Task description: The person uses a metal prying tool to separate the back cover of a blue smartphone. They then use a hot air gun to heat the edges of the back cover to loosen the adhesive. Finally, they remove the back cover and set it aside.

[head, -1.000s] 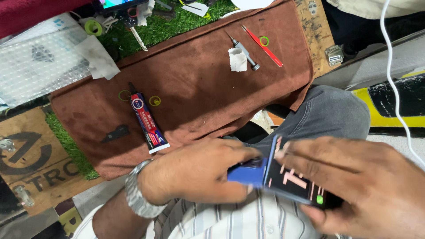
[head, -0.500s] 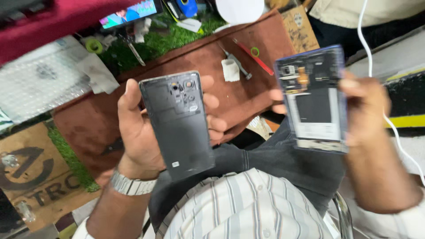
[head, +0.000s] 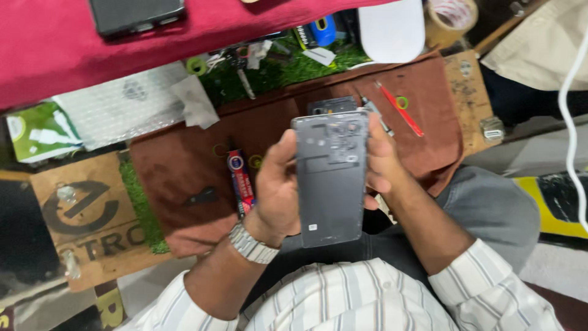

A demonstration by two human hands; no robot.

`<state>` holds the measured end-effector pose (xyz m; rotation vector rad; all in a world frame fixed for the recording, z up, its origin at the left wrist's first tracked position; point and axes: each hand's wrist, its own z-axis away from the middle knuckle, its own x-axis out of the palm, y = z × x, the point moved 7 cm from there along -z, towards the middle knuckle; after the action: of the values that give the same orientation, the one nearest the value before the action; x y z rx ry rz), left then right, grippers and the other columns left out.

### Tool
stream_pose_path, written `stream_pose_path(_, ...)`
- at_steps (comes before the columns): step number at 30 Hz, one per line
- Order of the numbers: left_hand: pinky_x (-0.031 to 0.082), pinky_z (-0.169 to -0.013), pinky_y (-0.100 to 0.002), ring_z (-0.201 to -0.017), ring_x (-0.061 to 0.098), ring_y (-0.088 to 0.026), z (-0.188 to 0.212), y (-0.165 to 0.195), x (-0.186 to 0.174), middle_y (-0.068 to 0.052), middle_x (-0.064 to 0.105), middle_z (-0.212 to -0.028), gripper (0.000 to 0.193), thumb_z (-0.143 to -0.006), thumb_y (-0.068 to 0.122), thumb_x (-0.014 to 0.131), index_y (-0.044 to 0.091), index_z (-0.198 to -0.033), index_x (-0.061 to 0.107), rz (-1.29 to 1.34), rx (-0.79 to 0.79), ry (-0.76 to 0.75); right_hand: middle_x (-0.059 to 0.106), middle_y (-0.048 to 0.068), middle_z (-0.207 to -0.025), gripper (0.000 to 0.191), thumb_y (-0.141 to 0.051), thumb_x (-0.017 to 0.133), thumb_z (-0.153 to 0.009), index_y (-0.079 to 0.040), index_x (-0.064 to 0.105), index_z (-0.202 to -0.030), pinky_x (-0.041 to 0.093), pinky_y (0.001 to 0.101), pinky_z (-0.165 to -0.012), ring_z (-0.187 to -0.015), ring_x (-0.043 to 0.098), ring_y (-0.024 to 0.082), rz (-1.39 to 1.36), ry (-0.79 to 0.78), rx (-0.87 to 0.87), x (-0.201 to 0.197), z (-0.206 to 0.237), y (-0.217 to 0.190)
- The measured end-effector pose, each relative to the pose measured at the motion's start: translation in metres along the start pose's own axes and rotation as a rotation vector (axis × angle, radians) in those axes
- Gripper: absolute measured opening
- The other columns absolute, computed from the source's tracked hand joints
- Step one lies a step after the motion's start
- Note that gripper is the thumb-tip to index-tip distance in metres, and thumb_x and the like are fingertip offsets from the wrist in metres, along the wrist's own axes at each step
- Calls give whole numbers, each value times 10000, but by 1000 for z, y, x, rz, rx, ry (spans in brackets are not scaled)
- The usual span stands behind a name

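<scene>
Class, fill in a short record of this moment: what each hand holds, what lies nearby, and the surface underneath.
left hand: grips the grey phone back cover by its left edge
right hand: grips the cover's right edge
behind the cover: another phone part, mostly hidden
nearby: glue tube, red tool
surface: brown mat

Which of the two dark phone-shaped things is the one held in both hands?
The grey back cover, held upright between the left hand and right hand over the brown mat. The other, a dark phone, lies untouched on the red cloth.
</scene>
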<state>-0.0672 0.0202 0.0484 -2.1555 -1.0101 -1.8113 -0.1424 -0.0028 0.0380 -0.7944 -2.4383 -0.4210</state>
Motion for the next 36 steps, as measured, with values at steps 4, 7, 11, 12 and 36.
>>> stream_pose_path(4, 558, -988, -475, -1172, 642, -370, 0, -7, -3, -235, 524, -1478, 861, -1134, 640, 330, -59, -1634, 272, -9, -17, -58, 451, 249, -1568, 500, -202, 380, -1182, 53, 347, -1610, 456, 709, -1045, -1317, 477, 599, -333, -621, -144, -13, -9, 19)
stream_pose_path(7, 562, -982, -488, -1189, 640, -376, 1, -10, -5, -230, 498, -1451, 831, -1139, 644, 337, -38, -1608, 265, 66, -35, -90, 390, 260, -1604, 512, -202, 361, -1182, 34, 288, -1630, 430, 726, -1052, -1344, 437, 604, -359, -673, -134, -15, -8, 21)
stream_pose_path(11, 555, -992, -509, -1184, 640, -401, 0, -10, -9, -243, 493, -1503, 791, -1129, 587, 346, -39, -1604, 260, 181, -53, -104, 364, 269, -1625, 523, -205, 356, -1180, 28, 262, -1639, 426, 729, -1053, -1356, 423, 611, -333, -659, -159, -13, -11, 20)
stream_pose_path(12, 554, -996, -517, -1180, 639, -405, 0, -10, -11, -247, 492, -1510, 788, -1114, 565, 353, -42, -1609, 261, 185, -52, -103, 358, 271, -1630, 526, -205, 355, -1180, 26, 256, -1641, 426, 729, -1053, -1359, 419, 613, -319, -647, -153, -12, -12, 21)
stream_pose_path(36, 583, -919, -431, -1083, 681, -355, -2, -10, -23, -319, 480, -1502, 707, -1065, 387, 405, 125, -1687, 195, -114, -42, 15, 695, 72, -965, 276, -239, 583, -1065, 13, 697, -1054, 521, 280, -775, -838, 626, 125, -3145, -2372, 508, 83, 48, -55)
